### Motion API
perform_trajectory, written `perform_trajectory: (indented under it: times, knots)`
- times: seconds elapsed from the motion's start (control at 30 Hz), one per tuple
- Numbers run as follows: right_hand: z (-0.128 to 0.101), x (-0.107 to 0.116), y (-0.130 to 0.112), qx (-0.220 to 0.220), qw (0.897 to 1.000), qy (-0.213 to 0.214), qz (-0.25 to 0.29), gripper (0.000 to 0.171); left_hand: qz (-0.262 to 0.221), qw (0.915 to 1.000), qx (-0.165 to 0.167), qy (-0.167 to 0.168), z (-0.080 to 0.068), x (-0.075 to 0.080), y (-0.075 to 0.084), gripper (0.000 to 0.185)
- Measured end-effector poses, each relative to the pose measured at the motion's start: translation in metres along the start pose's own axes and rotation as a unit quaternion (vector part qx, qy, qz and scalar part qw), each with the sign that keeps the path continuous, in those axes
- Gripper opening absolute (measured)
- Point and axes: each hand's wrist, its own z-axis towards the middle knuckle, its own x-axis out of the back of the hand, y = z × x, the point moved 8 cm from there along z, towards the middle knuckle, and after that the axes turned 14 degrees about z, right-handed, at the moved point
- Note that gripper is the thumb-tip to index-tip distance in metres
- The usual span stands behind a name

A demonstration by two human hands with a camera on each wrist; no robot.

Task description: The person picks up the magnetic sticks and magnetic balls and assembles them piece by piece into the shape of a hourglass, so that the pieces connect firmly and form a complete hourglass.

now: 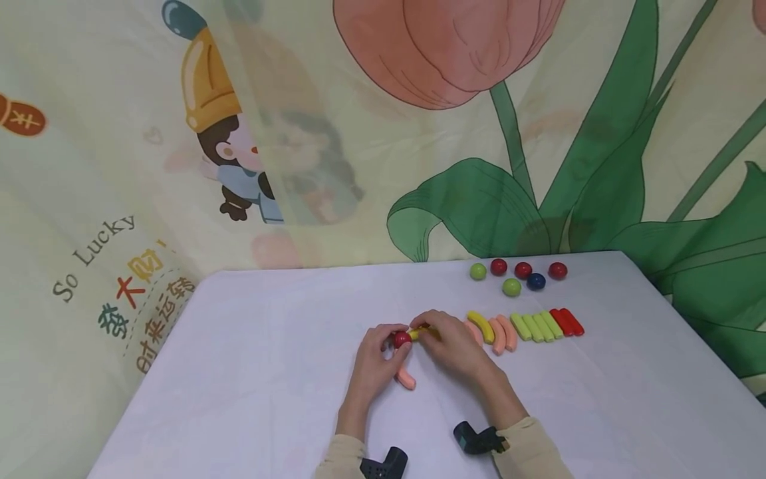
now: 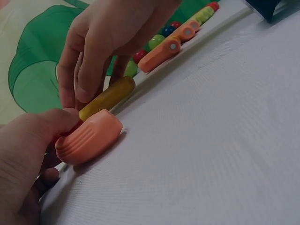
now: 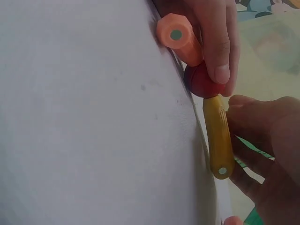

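Note:
Near the middle of the table, my left hand (image 1: 372, 366) grips a red ball (image 1: 402, 340) between thumb and fingers. A yellow curved rod (image 3: 218, 136), with a pale metal disc in its free end, meets the ball. My right hand (image 1: 455, 349) pinches that rod with thumb and fingertips. A pink curved rod (image 2: 91, 138) with ridges along its side also meets the ball and points toward the person, as the head view shows. In the right wrist view the pink rod's end disc faces the camera, and the left fingers (image 3: 220, 61) cover part of the ball.
Right of my hands lies a row of rods: pink rods (image 1: 505, 332), a yellow one (image 1: 481, 326), several light green ones (image 1: 537, 326) and red ones (image 1: 566, 322). Behind them are red, green and blue balls (image 1: 536, 281). A printed cloth hangs behind the white table (image 1: 269, 346).

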Motion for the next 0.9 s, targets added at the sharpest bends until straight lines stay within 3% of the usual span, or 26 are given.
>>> perform_trajectory:
  times: [0.23, 0.4, 0.9]
  knots:
    - [0.001, 0.013, 0.009, -0.063, 0.998, 0.03, 0.005, 0.016, -0.002, 0.9996, -0.001, 0.029, -0.001, 0.004, -0.001, 0.029]
    - [0.002, 0.028, 0.017, -0.079, 0.995, 0.053, 0.002, 0.017, -0.001, 0.9991, 0.005, 0.042, 0.0, 0.005, -0.003, 0.028]
    - [0.0, 0.084, 0.04, -0.071, 0.991, 0.116, 0.007, 0.023, -0.01, 0.9986, -0.004, 0.053, 0.001, 0.005, -0.004, 0.025]
